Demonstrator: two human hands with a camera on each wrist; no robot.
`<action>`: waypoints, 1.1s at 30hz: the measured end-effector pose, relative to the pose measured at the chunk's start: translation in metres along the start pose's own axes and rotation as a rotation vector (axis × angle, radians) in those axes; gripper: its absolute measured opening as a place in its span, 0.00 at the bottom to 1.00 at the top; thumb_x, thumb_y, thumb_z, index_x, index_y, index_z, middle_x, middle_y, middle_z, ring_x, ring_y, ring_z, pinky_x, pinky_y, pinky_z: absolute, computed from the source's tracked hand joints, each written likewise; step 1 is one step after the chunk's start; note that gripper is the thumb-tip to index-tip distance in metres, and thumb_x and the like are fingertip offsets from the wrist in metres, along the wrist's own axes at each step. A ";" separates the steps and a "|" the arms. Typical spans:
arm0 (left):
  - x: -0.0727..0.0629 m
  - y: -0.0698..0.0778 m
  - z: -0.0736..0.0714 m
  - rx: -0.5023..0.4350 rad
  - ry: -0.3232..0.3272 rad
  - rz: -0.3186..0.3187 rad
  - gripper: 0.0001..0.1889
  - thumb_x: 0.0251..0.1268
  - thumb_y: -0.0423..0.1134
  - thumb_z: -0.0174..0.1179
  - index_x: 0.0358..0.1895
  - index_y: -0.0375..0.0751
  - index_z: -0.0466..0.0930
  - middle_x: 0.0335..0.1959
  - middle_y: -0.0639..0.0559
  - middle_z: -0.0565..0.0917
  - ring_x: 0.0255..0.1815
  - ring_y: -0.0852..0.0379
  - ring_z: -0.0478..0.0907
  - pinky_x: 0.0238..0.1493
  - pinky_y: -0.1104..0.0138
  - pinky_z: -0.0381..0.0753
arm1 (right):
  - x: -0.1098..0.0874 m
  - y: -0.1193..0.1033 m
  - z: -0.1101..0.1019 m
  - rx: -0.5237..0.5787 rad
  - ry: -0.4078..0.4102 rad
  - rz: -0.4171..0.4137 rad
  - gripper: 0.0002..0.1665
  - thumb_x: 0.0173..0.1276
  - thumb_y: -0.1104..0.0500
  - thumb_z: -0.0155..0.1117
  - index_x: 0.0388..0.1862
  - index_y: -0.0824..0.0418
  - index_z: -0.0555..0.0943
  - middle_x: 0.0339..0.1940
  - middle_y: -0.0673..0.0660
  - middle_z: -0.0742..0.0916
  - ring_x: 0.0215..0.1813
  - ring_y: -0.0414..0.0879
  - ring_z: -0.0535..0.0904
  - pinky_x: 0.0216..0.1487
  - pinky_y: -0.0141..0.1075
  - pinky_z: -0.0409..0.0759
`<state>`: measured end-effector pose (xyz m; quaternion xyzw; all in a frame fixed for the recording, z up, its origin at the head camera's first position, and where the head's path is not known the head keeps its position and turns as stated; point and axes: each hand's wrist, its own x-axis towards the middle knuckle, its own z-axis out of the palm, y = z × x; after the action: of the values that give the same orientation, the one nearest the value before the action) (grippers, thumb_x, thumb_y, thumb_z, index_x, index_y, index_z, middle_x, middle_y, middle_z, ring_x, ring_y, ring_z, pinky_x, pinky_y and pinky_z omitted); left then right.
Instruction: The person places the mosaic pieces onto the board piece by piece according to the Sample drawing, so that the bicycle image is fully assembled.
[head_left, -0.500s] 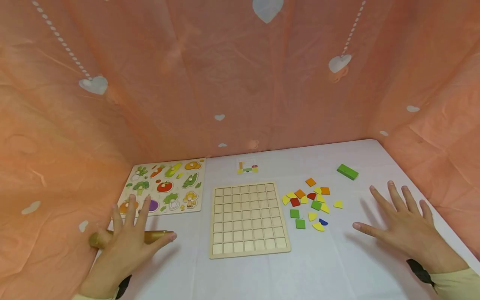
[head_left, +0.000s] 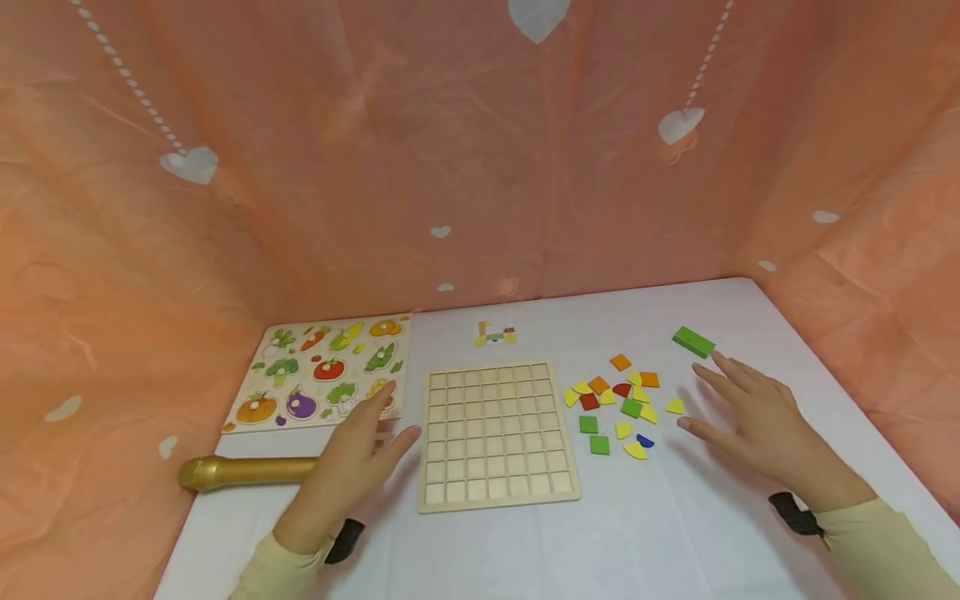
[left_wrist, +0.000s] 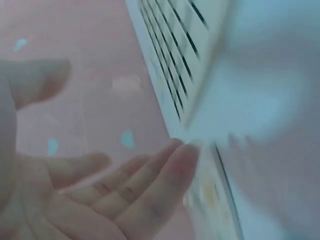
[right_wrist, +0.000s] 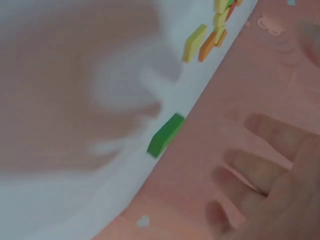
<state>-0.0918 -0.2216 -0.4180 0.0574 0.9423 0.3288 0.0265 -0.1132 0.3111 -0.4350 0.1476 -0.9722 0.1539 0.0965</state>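
Observation:
My left hand [head_left: 348, 458] hovers just left of the wooden grid board [head_left: 573, 492], thumb toward its edge, holding nothing. Its extended fingers show in the left wrist view. My right hand [head_left: 765, 421] is held above the white table, right of a scatter of coloured tiles, its fingers extended and nothing in them. A green block [head_left: 693, 342] lies just beyond its fingertips and also shows in the right wrist view. Among the tiles are green squares [head_left: 588, 424], orange squares [head_left: 620, 362], yellow quarter-round pieces [head_left: 635, 451] and a blue piece [head_left: 645, 441].
A vegetable peg puzzle [head_left: 315, 367] lies at the back left. In front of it is a gold rod with a rounded end [head_left: 247, 471], partly behind the left hand. A small pattern card [head_left: 495, 332] lies beyond the grid board. Peach cloth [head_left: 480, 167] hangs around the table.
Both hands have moved inward: the left to the right toward the grid board, the right to the left toward the tiles. The rod and the puzzle's lower left are more exposed.

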 end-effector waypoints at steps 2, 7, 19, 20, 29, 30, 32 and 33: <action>0.007 0.007 0.009 -0.043 -0.001 -0.035 0.42 0.78 0.55 0.66 0.85 0.39 0.61 0.72 0.34 0.80 0.58 0.43 0.89 0.59 0.48 0.90 | 0.008 -0.003 0.001 0.020 -0.025 -0.015 0.44 0.67 0.42 0.79 0.74 0.64 0.78 0.76 0.75 0.77 0.75 0.76 0.71 0.66 0.75 0.68; 0.020 0.016 0.022 0.009 0.031 -0.115 0.35 0.78 0.49 0.66 0.78 0.30 0.70 0.55 0.39 0.88 0.51 0.47 0.86 0.58 0.48 0.88 | 0.029 -0.010 0.006 0.067 -0.124 0.002 0.38 0.73 0.46 0.75 0.75 0.63 0.78 0.73 0.72 0.80 0.74 0.74 0.73 0.71 0.76 0.71; 0.021 0.009 0.033 -0.048 -0.042 -0.221 0.24 0.74 0.42 0.68 0.68 0.36 0.83 0.31 0.53 0.86 0.29 0.60 0.79 0.39 0.65 0.80 | 0.058 -0.011 0.020 0.060 -0.294 0.083 0.32 0.80 0.50 0.67 0.75 0.66 0.77 0.73 0.69 0.81 0.76 0.70 0.73 0.76 0.71 0.73; 0.021 0.009 0.033 -0.054 -0.044 -0.224 0.24 0.73 0.42 0.69 0.68 0.36 0.83 0.31 0.53 0.86 0.29 0.60 0.80 0.39 0.65 0.79 | 0.059 -0.011 0.021 0.059 -0.299 0.084 0.32 0.80 0.51 0.67 0.75 0.66 0.77 0.72 0.69 0.82 0.75 0.70 0.74 0.75 0.70 0.74; 0.021 0.003 0.035 -0.186 -0.089 -0.299 0.28 0.70 0.35 0.71 0.71 0.39 0.79 0.26 0.50 0.86 0.22 0.57 0.84 0.29 0.67 0.85 | 0.068 -0.011 0.027 0.078 -0.293 0.075 0.23 0.78 0.57 0.70 0.66 0.67 0.84 0.60 0.64 0.88 0.61 0.62 0.85 0.65 0.63 0.85; 0.021 0.003 0.035 -0.200 -0.093 -0.306 0.28 0.70 0.34 0.71 0.72 0.40 0.78 0.26 0.50 0.86 0.22 0.57 0.84 0.29 0.67 0.85 | 0.069 -0.012 0.028 0.079 -0.290 0.073 0.22 0.78 0.58 0.70 0.65 0.67 0.85 0.58 0.63 0.88 0.60 0.61 0.85 0.65 0.63 0.86; 0.021 0.001 0.036 -0.225 -0.100 -0.316 0.28 0.70 0.34 0.71 0.72 0.40 0.78 0.26 0.49 0.86 0.22 0.57 0.84 0.28 0.67 0.86 | 0.070 -0.012 0.029 0.085 -0.291 0.072 0.20 0.77 0.59 0.71 0.63 0.67 0.86 0.56 0.62 0.88 0.57 0.59 0.85 0.63 0.61 0.87; 0.022 0.001 0.036 -0.238 -0.105 -0.323 0.28 0.70 0.34 0.71 0.72 0.41 0.78 0.27 0.48 0.86 0.22 0.57 0.84 0.28 0.67 0.86 | 0.070 -0.012 0.030 0.085 -0.290 0.070 0.20 0.76 0.59 0.72 0.62 0.67 0.86 0.55 0.61 0.88 0.57 0.58 0.85 0.63 0.61 0.87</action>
<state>-0.1101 -0.1963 -0.4458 -0.0808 0.8911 0.4259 0.1343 -0.1796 0.2725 -0.4430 0.1385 -0.9731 0.1753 -0.0568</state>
